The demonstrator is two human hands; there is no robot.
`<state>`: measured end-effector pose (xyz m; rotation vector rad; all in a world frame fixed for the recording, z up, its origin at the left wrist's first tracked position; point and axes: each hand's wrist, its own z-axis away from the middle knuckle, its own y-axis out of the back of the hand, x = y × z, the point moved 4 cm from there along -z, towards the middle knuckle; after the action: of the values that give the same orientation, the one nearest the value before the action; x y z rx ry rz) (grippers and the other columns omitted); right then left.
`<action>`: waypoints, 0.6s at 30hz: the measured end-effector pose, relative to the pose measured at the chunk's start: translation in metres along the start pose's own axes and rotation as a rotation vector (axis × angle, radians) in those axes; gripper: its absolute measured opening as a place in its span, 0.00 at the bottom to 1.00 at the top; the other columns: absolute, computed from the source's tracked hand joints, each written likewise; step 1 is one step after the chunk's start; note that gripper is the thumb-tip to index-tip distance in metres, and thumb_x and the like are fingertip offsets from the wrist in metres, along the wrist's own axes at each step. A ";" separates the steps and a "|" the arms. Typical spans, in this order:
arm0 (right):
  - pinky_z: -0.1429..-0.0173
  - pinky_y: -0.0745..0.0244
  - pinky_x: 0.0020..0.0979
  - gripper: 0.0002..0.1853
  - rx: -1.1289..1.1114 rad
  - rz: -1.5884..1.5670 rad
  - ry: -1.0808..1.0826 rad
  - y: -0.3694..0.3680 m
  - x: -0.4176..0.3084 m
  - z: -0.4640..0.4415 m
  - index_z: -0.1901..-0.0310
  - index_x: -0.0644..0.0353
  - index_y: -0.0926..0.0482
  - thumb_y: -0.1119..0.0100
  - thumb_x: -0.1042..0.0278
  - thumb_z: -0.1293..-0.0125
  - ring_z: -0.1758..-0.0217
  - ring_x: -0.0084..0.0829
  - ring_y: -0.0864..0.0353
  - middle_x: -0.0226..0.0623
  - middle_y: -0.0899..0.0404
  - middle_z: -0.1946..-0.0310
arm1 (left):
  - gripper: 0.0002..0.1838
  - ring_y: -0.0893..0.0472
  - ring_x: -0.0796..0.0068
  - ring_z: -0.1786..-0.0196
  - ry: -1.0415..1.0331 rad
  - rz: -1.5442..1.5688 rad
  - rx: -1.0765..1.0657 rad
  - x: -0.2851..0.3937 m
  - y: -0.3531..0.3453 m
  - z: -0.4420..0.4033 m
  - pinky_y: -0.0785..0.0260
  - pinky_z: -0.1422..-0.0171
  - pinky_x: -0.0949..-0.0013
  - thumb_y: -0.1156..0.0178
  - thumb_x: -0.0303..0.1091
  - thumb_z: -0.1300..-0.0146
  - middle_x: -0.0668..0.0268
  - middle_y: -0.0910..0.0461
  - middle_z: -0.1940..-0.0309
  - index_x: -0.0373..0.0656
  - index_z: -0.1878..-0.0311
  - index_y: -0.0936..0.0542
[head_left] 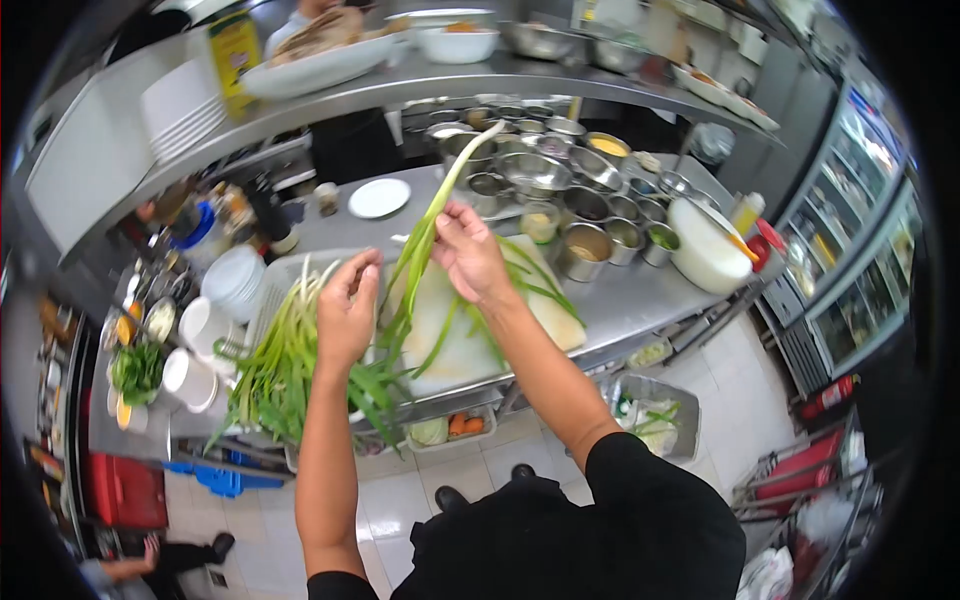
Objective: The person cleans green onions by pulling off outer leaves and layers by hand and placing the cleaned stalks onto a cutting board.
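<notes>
A long green onion (440, 200) stands nearly upright in my right hand (472, 252), its white end up and its green leaves hanging down. My left hand (348, 308) is just left of its leaves, with fingers curled and thumb near the fingertips; nothing shows between them. Beneath my right hand lies a white cutting board (545, 312) with loose green leaves (440, 335) on it. A pile of green onions (275, 370) fills a plastic tray (268, 290) left of the board.
Metal containers (585, 250), a white plate (380, 198) and a large white tub (705, 245) stand on the steel counter (640, 320). A shelf (540, 75) crosses above. Below are a grey bin (686, 420) and a vegetable tray (488, 428). Another person's leg (195, 555) shows lower left.
</notes>
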<state>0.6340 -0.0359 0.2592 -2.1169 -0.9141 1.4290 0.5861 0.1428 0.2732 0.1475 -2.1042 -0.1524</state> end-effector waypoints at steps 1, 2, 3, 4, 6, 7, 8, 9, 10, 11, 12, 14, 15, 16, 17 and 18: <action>0.47 0.24 0.34 0.12 -0.022 -0.036 0.017 0.008 -0.013 0.008 0.49 0.61 0.30 0.45 0.69 0.31 0.56 0.27 0.21 0.33 0.23 0.58 | 0.16 0.22 0.74 0.50 0.012 -0.009 -0.081 0.004 -0.017 0.000 0.32 0.44 0.71 0.48 0.32 0.31 0.60 0.20 0.52 0.33 0.45 0.24; 0.46 0.25 0.36 0.12 -0.041 -0.058 0.048 0.019 -0.032 0.017 0.49 0.60 0.31 0.46 0.69 0.31 0.55 0.27 0.22 0.33 0.23 0.57 | 0.16 0.22 0.74 0.50 -0.025 0.025 -0.140 0.008 -0.037 0.001 0.32 0.44 0.71 0.48 0.32 0.31 0.60 0.20 0.52 0.33 0.45 0.24; 0.44 0.26 0.36 0.13 -0.036 -0.084 0.077 0.031 -0.048 0.027 0.48 0.59 0.31 0.46 0.69 0.31 0.53 0.26 0.23 0.32 0.24 0.57 | 0.17 0.23 0.74 0.48 -0.024 0.052 -0.179 0.010 -0.058 0.003 0.33 0.42 0.71 0.49 0.33 0.30 0.60 0.20 0.51 0.33 0.43 0.26; 0.43 0.27 0.37 0.13 -0.031 -0.109 0.102 0.045 -0.063 0.039 0.48 0.59 0.31 0.46 0.69 0.31 0.52 0.26 0.24 0.31 0.24 0.56 | 0.18 0.24 0.74 0.47 -0.018 0.078 -0.219 0.012 -0.083 0.004 0.34 0.41 0.70 0.49 0.34 0.30 0.60 0.21 0.49 0.34 0.41 0.27; 0.41 0.29 0.36 0.13 -0.035 -0.119 0.127 0.070 -0.101 0.065 0.47 0.58 0.32 0.46 0.69 0.31 0.50 0.25 0.26 0.29 0.27 0.55 | 0.20 0.25 0.74 0.46 -0.015 0.148 -0.348 0.023 -0.134 0.011 0.35 0.40 0.71 0.50 0.35 0.29 0.60 0.22 0.48 0.34 0.39 0.28; 0.41 0.29 0.36 0.13 -0.013 -0.102 0.167 0.082 -0.127 0.080 0.47 0.58 0.32 0.46 0.69 0.31 0.50 0.25 0.26 0.29 0.27 0.55 | 0.21 0.26 0.74 0.44 0.017 0.173 -0.406 0.028 -0.160 0.014 0.35 0.40 0.71 0.51 0.36 0.28 0.60 0.23 0.47 0.34 0.38 0.30; 0.40 0.30 0.36 0.13 0.007 -0.102 0.195 0.092 -0.150 0.094 0.47 0.58 0.32 0.47 0.70 0.31 0.50 0.25 0.26 0.29 0.27 0.55 | 0.21 0.26 0.74 0.44 0.003 0.184 -0.439 0.037 -0.185 0.018 0.35 0.40 0.71 0.51 0.36 0.28 0.60 0.23 0.47 0.34 0.38 0.30; 0.40 0.30 0.35 0.13 0.025 -0.110 0.217 0.103 -0.171 0.108 0.47 0.58 0.32 0.48 0.71 0.31 0.50 0.25 0.26 0.29 0.28 0.55 | 0.22 0.26 0.75 0.44 0.090 0.245 -0.580 0.041 -0.211 0.026 0.35 0.40 0.72 0.52 0.38 0.28 0.61 0.23 0.48 0.35 0.37 0.31; 0.40 0.30 0.35 0.13 0.040 -0.110 0.237 0.118 -0.189 0.122 0.47 0.58 0.32 0.48 0.71 0.31 0.50 0.25 0.26 0.29 0.28 0.55 | 0.23 0.26 0.75 0.44 0.184 0.301 -0.717 0.044 -0.235 0.035 0.35 0.40 0.72 0.53 0.39 0.28 0.61 0.23 0.49 0.35 0.36 0.31; 0.40 0.30 0.35 0.12 0.043 -0.081 0.259 0.134 -0.210 0.138 0.47 0.58 0.32 0.48 0.71 0.31 0.49 0.26 0.26 0.31 0.28 0.55 | 0.23 0.26 0.75 0.44 0.181 0.296 -0.739 0.053 -0.258 0.041 0.35 0.40 0.72 0.53 0.39 0.28 0.61 0.23 0.49 0.35 0.36 0.31; 0.39 0.30 0.36 0.12 0.045 -0.052 0.280 0.151 -0.232 0.156 0.47 0.57 0.31 0.47 0.71 0.31 0.48 0.28 0.26 0.32 0.27 0.54 | 0.22 0.24 0.74 0.46 0.210 0.353 -0.842 0.064 -0.288 0.051 0.34 0.40 0.71 0.53 0.40 0.28 0.61 0.22 0.50 0.35 0.36 0.31; 0.39 0.29 0.35 0.12 0.127 -0.047 0.286 0.195 -0.284 0.208 0.48 0.58 0.31 0.48 0.72 0.31 0.48 0.31 0.24 0.33 0.28 0.55 | 0.22 0.22 0.72 0.49 0.287 0.456 -1.065 0.095 -0.366 0.085 0.30 0.42 0.68 0.53 0.41 0.27 0.60 0.22 0.52 0.36 0.38 0.31; 0.39 0.29 0.34 0.12 0.121 -0.041 0.297 0.211 -0.298 0.225 0.48 0.59 0.31 0.48 0.72 0.31 0.49 0.31 0.24 0.33 0.27 0.55 | 0.22 0.22 0.74 0.52 0.314 0.443 -1.103 0.104 -0.393 0.097 0.30 0.45 0.70 0.51 0.39 0.28 0.62 0.22 0.53 0.36 0.38 0.31; 0.39 0.29 0.33 0.12 0.116 -0.035 0.307 0.227 -0.310 0.242 0.48 0.59 0.31 0.47 0.72 0.31 0.49 0.31 0.24 0.33 0.27 0.55 | 0.21 0.23 0.76 0.54 0.344 0.429 -1.140 0.111 -0.420 0.110 0.30 0.47 0.72 0.49 0.38 0.29 0.64 0.22 0.54 0.36 0.38 0.30; 0.39 0.29 0.32 0.12 0.158 -0.061 0.304 0.243 -0.320 0.258 0.47 0.59 0.30 0.47 0.72 0.31 0.49 0.30 0.23 0.32 0.26 0.55 | 0.20 0.23 0.78 0.57 0.359 0.431 -1.144 0.118 -0.443 0.124 0.30 0.51 0.74 0.46 0.36 0.31 0.64 0.22 0.57 0.35 0.40 0.29; 0.39 0.28 0.32 0.13 0.186 -0.036 0.299 0.261 -0.330 0.275 0.46 0.60 0.29 0.47 0.72 0.31 0.50 0.30 0.23 0.33 0.25 0.55 | 0.19 0.24 0.82 0.61 0.337 0.411 -1.189 0.110 -0.468 0.135 0.31 0.54 0.76 0.44 0.36 0.32 0.68 0.23 0.62 0.34 0.43 0.28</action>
<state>0.3702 -0.4585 0.1947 -2.0879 -0.6739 1.0942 0.4344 -0.3295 0.2184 -0.8892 -1.3816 -0.9988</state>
